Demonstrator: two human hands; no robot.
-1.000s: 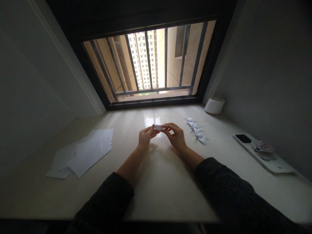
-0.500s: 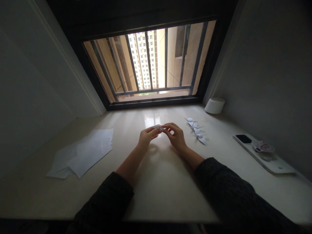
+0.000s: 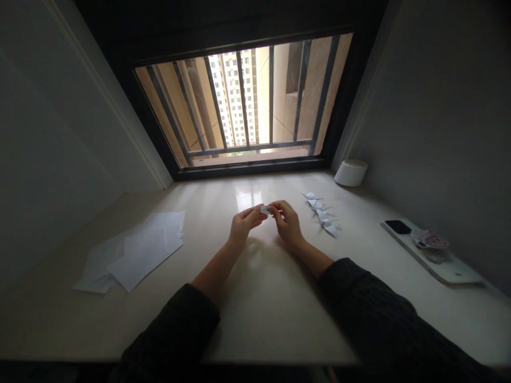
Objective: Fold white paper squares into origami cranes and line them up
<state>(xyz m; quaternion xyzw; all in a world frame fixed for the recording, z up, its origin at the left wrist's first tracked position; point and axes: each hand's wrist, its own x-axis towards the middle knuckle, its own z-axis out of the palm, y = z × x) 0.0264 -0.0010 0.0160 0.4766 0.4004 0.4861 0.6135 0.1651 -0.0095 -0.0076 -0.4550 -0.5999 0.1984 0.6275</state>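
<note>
A small folded piece of white paper [image 3: 265, 210] is pinched between both hands above the middle of the sill. My left hand [image 3: 241, 224] grips its left side with thumb and fingers together. From the other side, my right hand [image 3: 288, 223] holds the paper's right end, its fingers curled and partly hiding it. Just right of that hand lies a row of several small folded paper figures [image 3: 321, 215] with thin pointed ends. Fine creases in the held paper are too small to make out.
Loose white paper sheets [image 3: 149, 247] overlap on the left of the pale sill [image 3: 255, 314]. At the right lie a phone [image 3: 443, 265] with a round decorated grip [image 3: 430, 239] and, farther back, a white cylinder [image 3: 351, 173]. A barred window [image 3: 247, 106] stands behind.
The folded paper has turned between my fingers, and more of its white face shows now. My left hand has shifted slightly to the right; the right hand has barely moved.
</note>
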